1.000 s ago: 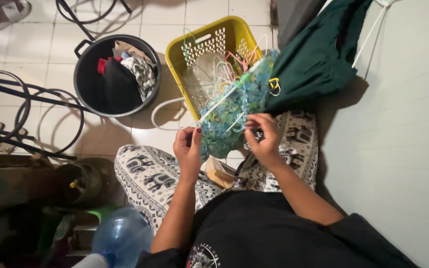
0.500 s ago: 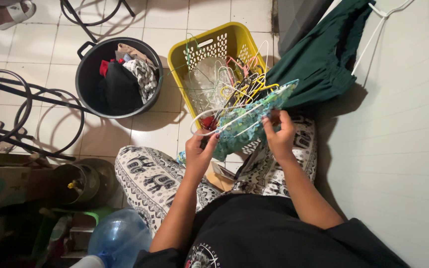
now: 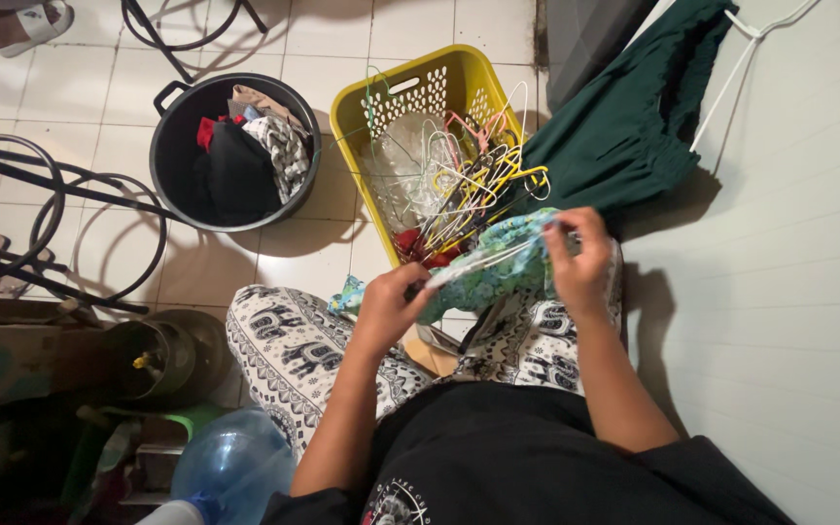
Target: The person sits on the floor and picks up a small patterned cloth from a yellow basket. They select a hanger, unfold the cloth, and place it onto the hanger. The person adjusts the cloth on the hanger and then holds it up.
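Observation:
I sit on a tiled floor with my knees in white patterned trousers. Both hands hold a blue-green floral garment [image 3: 488,272] on a white hanger, stretched across my lap. My left hand [image 3: 386,306] grips its lower left end. My right hand [image 3: 576,258] pinches its upper right end. Just beyond it stands a yellow laundry basket [image 3: 415,87] full of tangled wire and plastic hangers [image 3: 473,185].
A black bucket [image 3: 172,180] of clothes stands left of the basket. A dark green garment [image 3: 634,126] on a white hanger lies at the right. A black metal frame [image 3: 41,233], a round metal pot [image 3: 153,360] and a blue water bottle [image 3: 230,467] crowd the left.
The floral garment has dropped from upright in front of the basket to lying flatter across my lap. My hands have moved apart along it.

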